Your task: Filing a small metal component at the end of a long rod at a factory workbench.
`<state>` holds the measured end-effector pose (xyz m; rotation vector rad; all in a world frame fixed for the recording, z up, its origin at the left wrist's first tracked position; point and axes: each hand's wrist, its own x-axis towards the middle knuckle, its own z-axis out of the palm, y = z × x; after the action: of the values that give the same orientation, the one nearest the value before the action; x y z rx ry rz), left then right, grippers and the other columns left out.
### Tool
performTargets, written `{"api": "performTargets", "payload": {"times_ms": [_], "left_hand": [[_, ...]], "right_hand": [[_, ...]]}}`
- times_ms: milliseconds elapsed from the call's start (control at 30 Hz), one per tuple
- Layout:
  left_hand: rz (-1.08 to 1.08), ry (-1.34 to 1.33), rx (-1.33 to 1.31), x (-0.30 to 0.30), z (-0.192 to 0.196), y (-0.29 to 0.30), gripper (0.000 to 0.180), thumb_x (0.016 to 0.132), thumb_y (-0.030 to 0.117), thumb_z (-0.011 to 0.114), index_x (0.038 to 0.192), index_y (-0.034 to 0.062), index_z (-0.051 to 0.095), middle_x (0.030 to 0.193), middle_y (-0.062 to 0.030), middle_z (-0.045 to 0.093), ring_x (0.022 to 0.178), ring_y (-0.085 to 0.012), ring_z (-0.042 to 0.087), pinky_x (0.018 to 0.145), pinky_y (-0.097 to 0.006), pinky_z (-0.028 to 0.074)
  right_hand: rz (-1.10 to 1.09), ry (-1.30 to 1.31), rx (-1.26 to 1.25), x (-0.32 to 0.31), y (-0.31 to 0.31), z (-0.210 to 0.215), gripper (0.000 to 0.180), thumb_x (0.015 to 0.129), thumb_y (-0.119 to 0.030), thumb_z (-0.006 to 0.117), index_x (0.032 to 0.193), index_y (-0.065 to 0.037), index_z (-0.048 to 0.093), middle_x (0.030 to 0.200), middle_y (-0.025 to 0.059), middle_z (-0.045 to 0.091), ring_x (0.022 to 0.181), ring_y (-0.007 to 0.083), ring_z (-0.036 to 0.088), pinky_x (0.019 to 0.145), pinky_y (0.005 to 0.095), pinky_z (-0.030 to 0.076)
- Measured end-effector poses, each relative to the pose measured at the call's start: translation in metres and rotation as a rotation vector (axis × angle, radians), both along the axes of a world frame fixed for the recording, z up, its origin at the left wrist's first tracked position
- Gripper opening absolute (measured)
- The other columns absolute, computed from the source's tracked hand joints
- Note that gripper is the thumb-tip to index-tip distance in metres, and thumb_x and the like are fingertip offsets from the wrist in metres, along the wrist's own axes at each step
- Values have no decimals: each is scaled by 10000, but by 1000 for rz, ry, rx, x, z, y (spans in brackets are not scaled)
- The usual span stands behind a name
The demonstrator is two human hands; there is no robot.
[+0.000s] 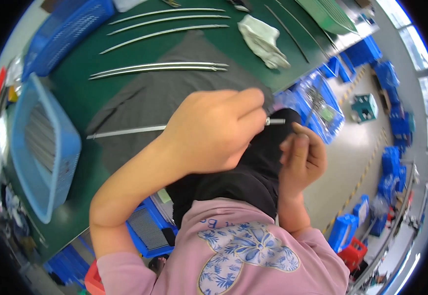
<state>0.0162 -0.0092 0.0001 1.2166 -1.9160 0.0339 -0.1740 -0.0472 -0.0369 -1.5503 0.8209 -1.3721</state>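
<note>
My left hand (214,125) is closed around a slim silvery metal strip (128,132). One long end of the strip reaches left over the grey cloth (140,105), and a short end with a small fitting sticks out to the right past my fingers. Close to that short end, my right hand (303,160) has its thumb and fingers pinched together, a little apart from the strip. Whatever the pinch may hold is too small to make out. Beyond the cloth, several similar metal strips (165,30) lie side by side on the green table (96,115).
A light blue basket (66,137) holding many thin strips stands on the left, with a darker blue basket (71,37) behind it. A crumpled white glove (263,42) and thin rods (290,34) lie at the far right. Beside the table is a blue bin (329,115) of bagged parts.
</note>
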Motion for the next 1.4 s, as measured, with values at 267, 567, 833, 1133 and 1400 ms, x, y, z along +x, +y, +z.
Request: {"api": "performTargets", "payload": {"times_ms": [267,567,833,1133,1400], "left_hand": [[225,-235,13,107,-8,-95,86,766,109,636,762,41,583,808,-83,569,714,-324,598,588,-410,468],[265,-271,196,148,-33,-130,42,804,98,643,806,60,625,798,-59,567,702,-285,590,600,-371,463],[284,-136,133,138,-41,-116,143,712,77,744,838,54,681,831,-42,629,700,-220,608,597,-311,483],[235,-296,107,132,-32,-104,167,641,10,754,751,65,640,811,-23,609,704,-209,583,574,-315,472],[239,-320,66,136,-35,-107,184,636,-6,739,761,54,618,786,-41,589,687,-229,566,572,-322,458]], "right_hand": [[-75,111,124,-33,-17,-40,182,935,0,515,1104,45,564,697,51,604,497,29,465,443,147,331],[-93,57,276,-42,-23,-69,238,933,32,473,1150,-10,385,696,81,608,430,31,391,413,155,284],[-126,105,343,-42,-42,-76,192,933,47,463,1096,-32,402,690,80,573,487,51,450,427,158,297],[-153,134,290,-43,-62,-78,157,953,17,463,1081,-49,400,700,70,540,545,59,476,433,161,304],[-191,118,303,-41,-63,-78,142,959,4,470,1067,-59,403,725,59,548,537,50,472,416,159,301]]}}
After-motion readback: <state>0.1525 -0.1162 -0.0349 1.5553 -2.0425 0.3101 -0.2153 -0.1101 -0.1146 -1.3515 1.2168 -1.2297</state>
